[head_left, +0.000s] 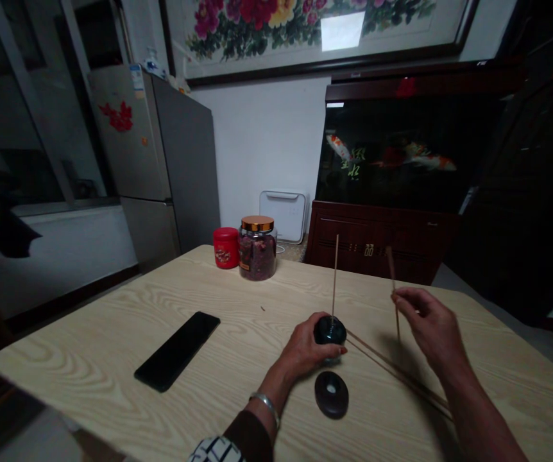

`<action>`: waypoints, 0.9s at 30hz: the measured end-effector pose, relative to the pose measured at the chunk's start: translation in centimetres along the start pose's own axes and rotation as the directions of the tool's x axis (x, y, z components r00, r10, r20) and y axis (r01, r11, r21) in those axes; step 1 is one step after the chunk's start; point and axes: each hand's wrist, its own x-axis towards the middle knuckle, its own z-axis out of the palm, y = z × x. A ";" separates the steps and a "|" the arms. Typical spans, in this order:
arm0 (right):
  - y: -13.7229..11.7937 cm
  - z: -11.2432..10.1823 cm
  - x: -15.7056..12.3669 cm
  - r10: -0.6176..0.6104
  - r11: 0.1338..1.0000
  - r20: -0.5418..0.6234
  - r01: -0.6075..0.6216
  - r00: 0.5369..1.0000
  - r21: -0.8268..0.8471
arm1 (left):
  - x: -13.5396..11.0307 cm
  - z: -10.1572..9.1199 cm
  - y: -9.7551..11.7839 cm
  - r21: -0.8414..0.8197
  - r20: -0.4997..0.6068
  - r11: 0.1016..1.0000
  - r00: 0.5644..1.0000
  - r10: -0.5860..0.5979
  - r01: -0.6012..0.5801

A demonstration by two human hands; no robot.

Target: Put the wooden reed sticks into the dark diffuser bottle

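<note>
My left hand [304, 346] is wrapped round a small dark glass diffuser bottle [330, 330] on the table. One thin reed stick [335, 276] stands upright in its mouth. To the right, above the tabletop, my right hand [428, 321] pinches another reed stick [392, 269] between thumb and fingers, its lower end pointing down. Loose reed sticks [396, 369] lie on the wood between the bottle and my right forearm. In front of the bottle rests a dark oval cap [331, 394] with a pale spot in its middle.
A black phone [178, 351] lies on the left of the wood-grain table [113, 340]. At the back stand a red canister [226, 248] and a glass jar [257, 250] with a copper-coloured lid. Beyond are a fridge [185, 147] and a fish tank [392, 154].
</note>
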 end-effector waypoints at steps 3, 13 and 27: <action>-3.0 0.4 0.7 0.177 0.897 -0.163 -0.091 0.971 0.432 | 0.0 0.0 0.0 0.006 -0.004 1.000 1.000 -0.011 0.011; -6.0 3.9 0.7 0.189 0.770 -0.181 -0.031 0.965 0.637 | -0.1 0.1 -0.2 -0.047 -0.004 0.999 1.000 0.004 -0.004; -4.1 6.4 -0.7 0.008 0.918 0.064 -0.033 0.998 0.395 | 0.0 0.1 -0.1 -0.029 -0.010 0.999 1.000 0.019 -0.019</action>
